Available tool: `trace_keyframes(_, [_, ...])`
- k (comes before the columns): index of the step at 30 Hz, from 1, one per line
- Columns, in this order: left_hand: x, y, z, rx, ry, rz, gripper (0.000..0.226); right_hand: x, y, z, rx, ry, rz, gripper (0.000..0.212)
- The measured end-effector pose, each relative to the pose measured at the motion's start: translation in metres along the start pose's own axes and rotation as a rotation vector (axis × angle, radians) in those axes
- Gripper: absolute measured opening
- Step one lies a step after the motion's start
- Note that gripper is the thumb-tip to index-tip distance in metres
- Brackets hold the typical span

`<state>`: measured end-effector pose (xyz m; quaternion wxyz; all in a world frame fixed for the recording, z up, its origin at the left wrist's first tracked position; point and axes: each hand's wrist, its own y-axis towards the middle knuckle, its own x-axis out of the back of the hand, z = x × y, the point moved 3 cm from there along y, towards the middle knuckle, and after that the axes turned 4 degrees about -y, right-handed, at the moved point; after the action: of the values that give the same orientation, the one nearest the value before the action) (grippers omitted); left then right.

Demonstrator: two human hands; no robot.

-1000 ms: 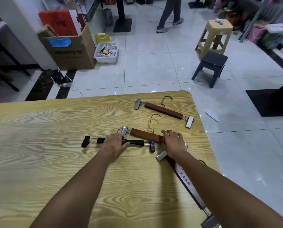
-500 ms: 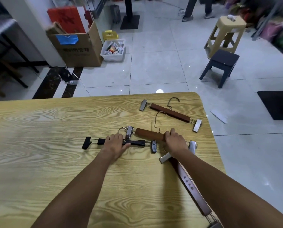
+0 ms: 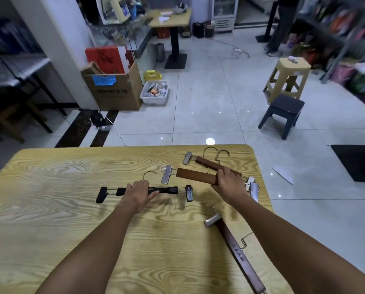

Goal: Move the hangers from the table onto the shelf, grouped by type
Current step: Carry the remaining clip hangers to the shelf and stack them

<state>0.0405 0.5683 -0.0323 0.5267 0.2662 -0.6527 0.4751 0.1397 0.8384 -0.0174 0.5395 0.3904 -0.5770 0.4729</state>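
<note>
Gripping the right end of the middle wooden hanger (image 3: 195,176), the right hand (image 3: 230,183) has its fingers curled over the brown bar and its thumb on the near side. This hanger's wire hook stands upward. One metal clip shows at its left end and another just past the hand on the right. Whether the bar is clear of the table (image 3: 71,187) cannot be told for certain.

The left hand (image 3: 138,193) lies over the bar of the black clip hanger (image 3: 169,190), with its fingers bent down over the far edge and its thumb stretched along the near side, holding it against the tabletop. One black clip sticks out to the left of the hand and one to the right.

Four hangers are in view, all on the right half of the table: one black and three wooden. The far wooden hanger (image 3: 207,163) lies just behind the held one, near the table's far edge, and the two bars cross close to the right hand. The near wooden hanger (image 3: 241,253) lies diagonally along the right edge, partly hidden by the right forearm.

On the tiled floor beyond stand two stools, a beige stool (image 3: 287,77) and a lower dark stool (image 3: 283,111) just in front of it. To the left sit one cardboard box (image 3: 116,92) and one white plastic bin (image 3: 155,93) side by side.
</note>
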Motion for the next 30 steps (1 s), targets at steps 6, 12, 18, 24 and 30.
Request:
trace_keyframes(6, [0.031, -0.041, 0.021, -0.019, -0.002, -0.026, 0.05, 0.049, -0.007, 0.004, -0.051, 0.021, -0.06, 0.044])
trace_keyframes(12, [0.067, -0.098, 0.041, -0.015, 0.015, -0.103, 0.045, 0.106, -0.015, 0.034, 0.036, 0.024, -0.14, 0.03])
trace_keyframes(18, [0.096, -0.164, 0.072, 0.148, 0.046, -0.158, 0.045, 0.15, -0.021, 0.082, 0.181, 0.114, -0.192, 0.018])
trace_keyframes(24, [0.118, -0.239, 0.088, 0.411, -0.14, -0.33, 0.037, 0.188, -0.036, 0.137, 0.406, 0.184, -0.258, 0.023])
trace_keyframes(30, [0.113, -0.322, 0.09, 0.641, -0.285, -0.497, 0.032, 0.202, -0.062, 0.184, 0.609, 0.194, -0.266, 0.03])
